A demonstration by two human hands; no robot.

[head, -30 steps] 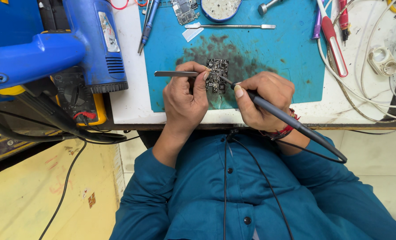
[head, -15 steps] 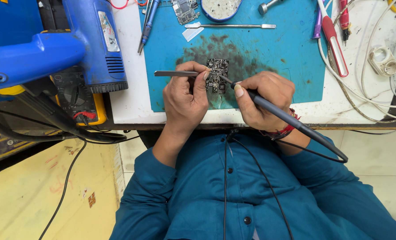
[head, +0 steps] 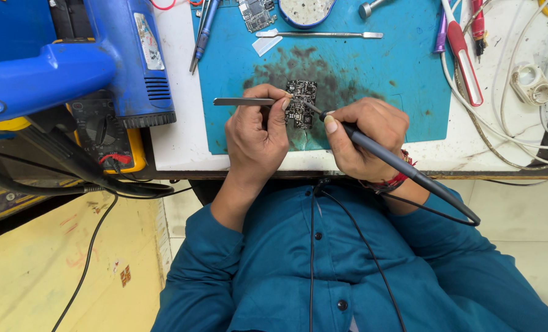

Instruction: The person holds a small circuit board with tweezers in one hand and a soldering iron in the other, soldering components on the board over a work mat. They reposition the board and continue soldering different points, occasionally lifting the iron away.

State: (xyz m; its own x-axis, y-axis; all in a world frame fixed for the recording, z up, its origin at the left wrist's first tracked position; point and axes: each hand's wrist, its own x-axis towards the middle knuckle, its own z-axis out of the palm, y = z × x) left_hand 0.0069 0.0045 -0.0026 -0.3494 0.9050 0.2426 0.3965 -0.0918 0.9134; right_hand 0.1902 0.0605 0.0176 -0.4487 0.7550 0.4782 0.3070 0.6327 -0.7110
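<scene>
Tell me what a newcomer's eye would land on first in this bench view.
First, the two hands meeting over a small dark circuit board on the stained blue mat: the left hand holds tweezers to it, and the right hand holds a soldering iron whose tip touches it. Next, the big blue heat gun at the upper left.

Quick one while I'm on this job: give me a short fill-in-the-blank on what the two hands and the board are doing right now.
1. The left hand pinches metal ____ that lie level over the mat.
2. The right hand holds a dark soldering iron whose tip touches the ____.
3. The circuit board lies on a ____ mat.

Missing words: tweezers; circuit board; blue
</scene>
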